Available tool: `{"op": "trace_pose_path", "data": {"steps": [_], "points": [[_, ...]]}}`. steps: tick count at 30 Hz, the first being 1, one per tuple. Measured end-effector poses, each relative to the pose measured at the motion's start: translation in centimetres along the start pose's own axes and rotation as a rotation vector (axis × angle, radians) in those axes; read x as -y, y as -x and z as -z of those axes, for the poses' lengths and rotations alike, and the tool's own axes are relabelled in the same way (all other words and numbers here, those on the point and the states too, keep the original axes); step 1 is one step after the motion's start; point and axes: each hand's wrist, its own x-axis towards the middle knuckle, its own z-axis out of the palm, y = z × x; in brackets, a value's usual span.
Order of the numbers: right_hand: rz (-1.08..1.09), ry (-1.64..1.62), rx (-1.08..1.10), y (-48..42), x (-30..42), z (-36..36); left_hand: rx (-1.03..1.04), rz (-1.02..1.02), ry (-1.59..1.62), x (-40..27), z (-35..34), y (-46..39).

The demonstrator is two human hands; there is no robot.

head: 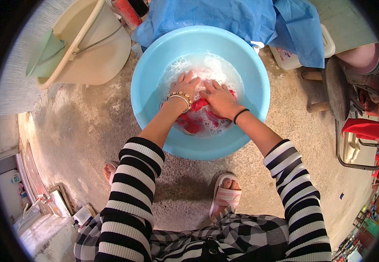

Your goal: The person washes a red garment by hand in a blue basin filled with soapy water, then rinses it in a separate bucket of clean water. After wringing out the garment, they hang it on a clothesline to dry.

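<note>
A round light-blue plastic basin [148, 126] stands on the floor before me, holding cloudy, foamy water. Red cloth [191, 126] lies partly under the suds in it. My left hand [184, 87], with beaded and white bracelets at the wrist, rests in the foam beside the cloth, its fingers spread. To the right, my right hand [220, 100], a black band on its wrist, presses on the red cloth with its fingers apart. The fingertips of both hands are partly covered by foam, and I cannot tell whether either hand grips any cloth.
A blue plastic sheet [209, 13] lies behind the basin. At the upper left stands a cream bucket [104, 55] with a green plastic dipper or small pail [47, 55]. A wooden stool [335, 88] lies tipped at the right, near a metal-framed chair [356, 166]. My slippered foot [227, 195] is below the basin.
</note>
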Motion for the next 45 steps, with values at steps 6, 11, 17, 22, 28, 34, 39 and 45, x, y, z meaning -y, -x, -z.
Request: {"op": "trace_pose_path", "data": {"steps": [6,11,17,22,28,34,39,45], "points": [[-0.025,-0.016,0.051,-0.12,0.13,0.29,0.009,0.023,0.005,-0.13,-0.02,-0.07],[-0.02,-0.005,0.033,-0.09,0.12,0.08,0.024,0.024,0.003,0.16,-0.27,-0.13],[-0.006,-0.008,0.002,0.02,0.16,0.13,0.025,0.025,0.013,0.29,-0.45,-0.13],[-0.009,0.002,-0.004,0.05,0.17,0.07,0.03,0.033,0.009,0.19,-0.36,-0.12],[-0.008,-0.007,0.001,0.1,0.15,0.07,0.032,0.035,0.007,0.09,-0.21,0.01],[-0.01,-0.008,0.017,0.01,0.12,0.01,0.026,0.043,-0.007,0.07,-0.3,0.01],[-0.008,-0.019,0.019,0.03,0.12,0.12,0.026,0.042,-0.003,0.04,-0.25,0.03],[-0.006,-0.012,0.02,-0.01,0.18,0.18,0.018,0.046,0.006,0.0,-0.14,0.16]]}}
